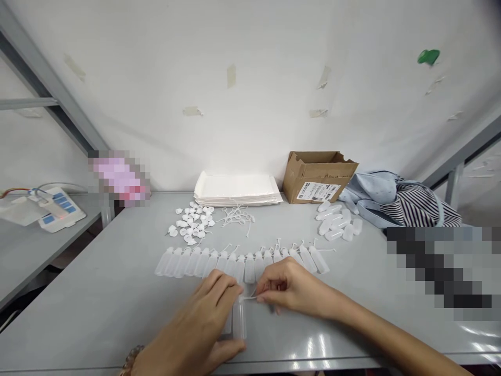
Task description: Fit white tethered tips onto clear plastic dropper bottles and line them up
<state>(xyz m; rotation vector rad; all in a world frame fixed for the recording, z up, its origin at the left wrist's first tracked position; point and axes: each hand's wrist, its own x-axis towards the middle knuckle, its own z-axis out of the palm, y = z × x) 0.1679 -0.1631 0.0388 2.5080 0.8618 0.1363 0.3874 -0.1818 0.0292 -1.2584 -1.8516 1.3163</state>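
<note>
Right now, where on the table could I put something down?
Bare table lies left of the bottle row. Another patch sits between the pale loose pieces and the right forearm. It's crowded in the middle: white caps, the row, left hand, right hand.

Left hand partly hides near bottle; right hand obscures part of bottle row; carton label illegible.

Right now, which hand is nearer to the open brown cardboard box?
Right. The right hand is in front of the brown cardboard box, slightly to its left; the left hand is farther left and closer to the camera.
</note>
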